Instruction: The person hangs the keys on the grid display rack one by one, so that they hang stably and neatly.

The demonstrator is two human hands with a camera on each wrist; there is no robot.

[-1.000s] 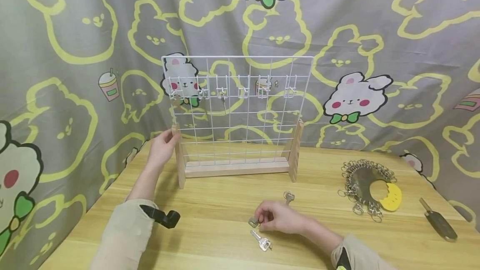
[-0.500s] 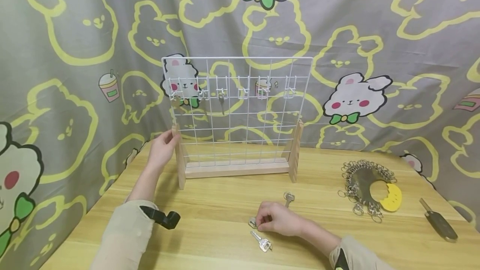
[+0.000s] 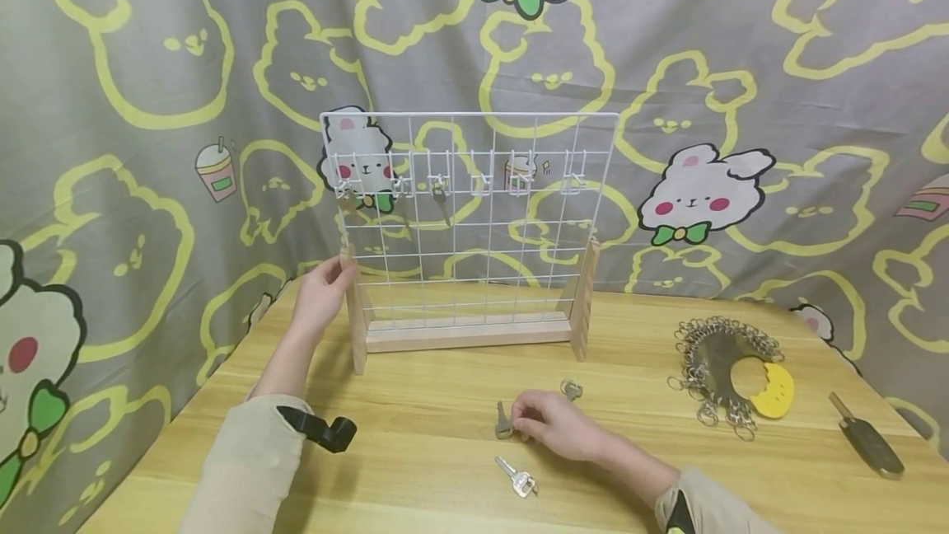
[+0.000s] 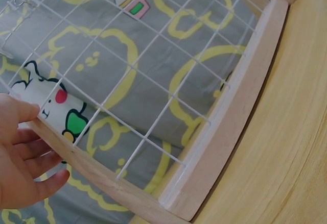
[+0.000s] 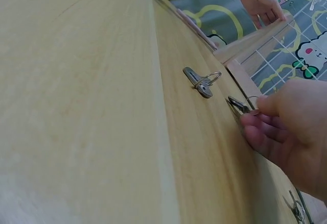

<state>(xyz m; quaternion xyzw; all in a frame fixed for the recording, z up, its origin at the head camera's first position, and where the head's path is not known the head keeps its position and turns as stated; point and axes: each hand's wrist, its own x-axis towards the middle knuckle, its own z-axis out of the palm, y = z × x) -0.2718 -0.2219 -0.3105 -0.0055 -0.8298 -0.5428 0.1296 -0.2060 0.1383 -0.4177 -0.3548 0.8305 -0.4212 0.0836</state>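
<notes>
A white wire grid rack [image 3: 469,254] on wooden supports stands at the table's middle. My left hand [image 3: 320,295] holds its left wooden post [image 4: 97,175], thumb in front and fingers behind. Small keys hang from some of its white hooks [image 3: 439,183], one brassy key [image 3: 347,202] at the far left. On the right, my right hand [image 3: 559,427] pinches a key [image 3: 503,421] by its ring end, low over the table; whether it touches the wood I cannot tell. A silver key [image 3: 519,480] lies nearer me. Another key [image 3: 572,389] lies behind the right hand.
Towards the right lies a dark round plate [image 3: 715,361] ringed with many metal rings and clips, with a yellow piece [image 3: 775,390] at its side. A dark-handled car key [image 3: 871,443] rests near the right table edge. A patterned curtain [image 3: 689,89] hangs behind the table.
My right hand has shifted slightly away from me. The key in its fingers has turned, so its blade now points towards the rack. The left hand stays on the post.
</notes>
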